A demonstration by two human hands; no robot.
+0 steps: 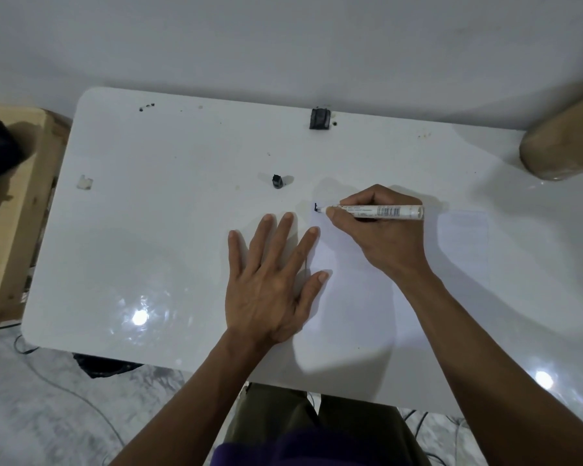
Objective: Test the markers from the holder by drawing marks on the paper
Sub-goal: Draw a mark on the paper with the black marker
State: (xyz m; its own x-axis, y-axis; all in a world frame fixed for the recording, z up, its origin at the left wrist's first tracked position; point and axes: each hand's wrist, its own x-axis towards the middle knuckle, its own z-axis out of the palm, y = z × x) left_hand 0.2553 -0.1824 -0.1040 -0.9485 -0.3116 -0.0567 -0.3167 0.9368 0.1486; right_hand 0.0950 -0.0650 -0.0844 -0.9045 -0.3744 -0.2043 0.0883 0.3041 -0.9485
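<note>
White-barrelled marker (377, 211) with printed text lies nearly level in your right hand (381, 237), fingers closed around it, its dark tip touching the top-left corner of the white paper sheet (367, 297) beside a small dark mark (316, 207). Your left hand (270, 280) rests open and flat, fingers spread, on the paper's left edge (the sheet barely stands out from the glossy white table (148, 230)). A small black cap (277, 181) stands well apart, farther back.
</note>
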